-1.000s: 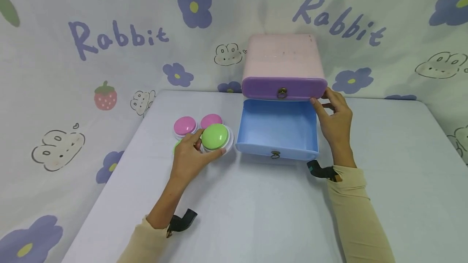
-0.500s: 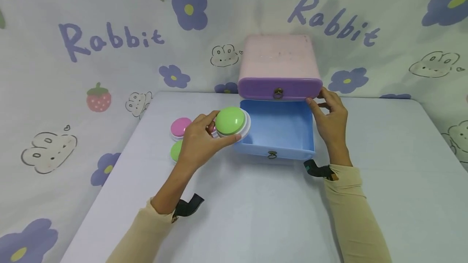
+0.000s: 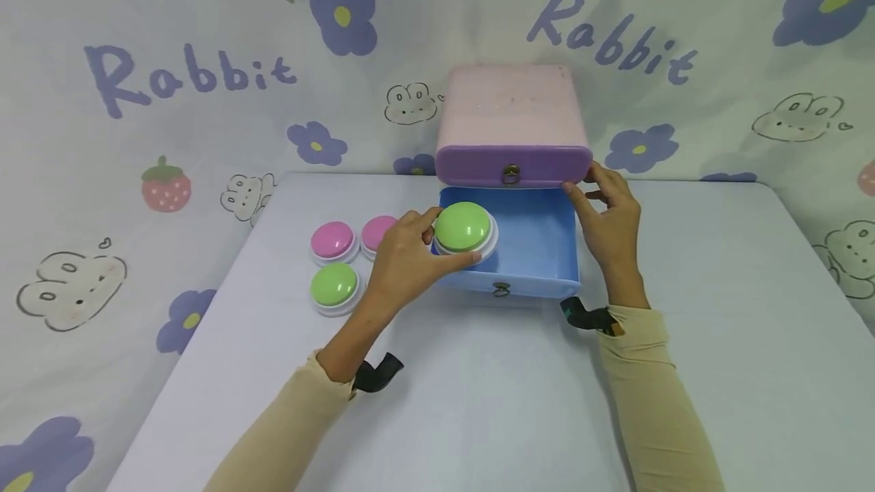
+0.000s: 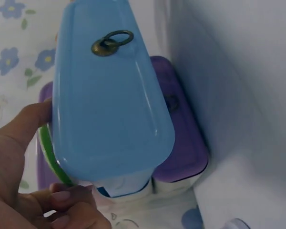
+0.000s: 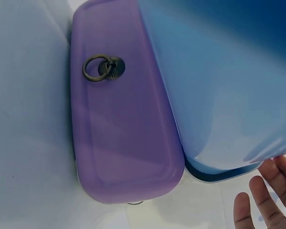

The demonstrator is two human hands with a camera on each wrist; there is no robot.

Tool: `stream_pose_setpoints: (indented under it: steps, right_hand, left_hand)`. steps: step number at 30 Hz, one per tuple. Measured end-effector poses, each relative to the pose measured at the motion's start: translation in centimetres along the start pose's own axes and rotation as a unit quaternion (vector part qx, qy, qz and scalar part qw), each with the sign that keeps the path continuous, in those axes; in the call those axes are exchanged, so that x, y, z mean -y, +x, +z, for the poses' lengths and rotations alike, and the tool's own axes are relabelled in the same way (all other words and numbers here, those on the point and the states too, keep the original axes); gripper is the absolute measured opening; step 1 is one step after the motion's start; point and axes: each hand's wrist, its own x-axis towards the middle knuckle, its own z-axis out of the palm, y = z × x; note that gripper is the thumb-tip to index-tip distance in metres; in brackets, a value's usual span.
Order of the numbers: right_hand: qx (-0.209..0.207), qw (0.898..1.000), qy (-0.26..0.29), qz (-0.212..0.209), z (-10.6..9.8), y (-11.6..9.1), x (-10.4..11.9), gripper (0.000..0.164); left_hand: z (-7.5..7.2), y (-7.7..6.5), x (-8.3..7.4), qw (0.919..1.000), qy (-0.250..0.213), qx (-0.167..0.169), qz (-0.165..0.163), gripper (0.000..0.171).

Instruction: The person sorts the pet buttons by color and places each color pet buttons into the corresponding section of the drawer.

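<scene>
A glossy green-domed, white-based round button [image 3: 463, 226] is hanging pinched in the left hand [image 3: 409, 263] over the left part of an open blue plastic drawer [image 3: 536, 234], which is jutting nearward from a rounded pink cabinet [image 3: 513, 105].

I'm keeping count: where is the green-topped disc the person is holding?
In the head view, the left hand holds the green-topped disc over the left part of the open blue drawer.

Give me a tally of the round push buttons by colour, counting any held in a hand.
Green buttons: 2, one held in the left hand
Pink buttons: 2
Total: 4
</scene>
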Motion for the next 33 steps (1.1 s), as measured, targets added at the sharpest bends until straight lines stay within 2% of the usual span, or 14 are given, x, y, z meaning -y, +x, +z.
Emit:
stream_pose_setpoints:
  steps: [3,5,10,14,19,24,33]
  right_hand:
    - [0.001,1.000,0.004,-0.004,0.3,0.2,-0.4,0.047]
    - [0.004,1.000,0.001,-0.005,0.5,0.4,-1.2,0.047]
    - [0.006,1.000,-0.010,-0.012,1.0,0.9,-2.8,0.049]
    - [0.003,1.000,-0.011,-0.019,1.1,0.9,-3.0,0.048]
    - [0.004,1.000,-0.024,-0.009,1.1,0.8,-2.9,0.049]
    - [0.003,0.999,-0.032,0.003,1.0,0.6,-3.0,0.050]
    - [-0.006,1.000,-0.017,-0.003,0.6,0.5,-3.2,0.048]
  left_hand:
    - [-0.1,0.0,0.3,0.9996,0.028,0.010,0.001,0.089]
    - [-0.2,0.0,0.9,0.9994,0.034,0.004,-0.002,0.089]
    - [-0.3,-0.8,3.1,0.9988,-0.017,-0.043,-0.019,0.074]
    - [-0.2,-1.8,5.2,0.9966,-0.039,-0.067,-0.027,0.066]
    - [-0.4,-3.2,7.3,0.9947,-0.049,-0.075,-0.049,0.064]
    - [-0.8,-4.1,9.1,0.9935,-0.041,-0.089,-0.059,0.063]
    - [-1.2,-5.2,12.6,0.9914,-0.024,-0.105,-0.074,0.063]
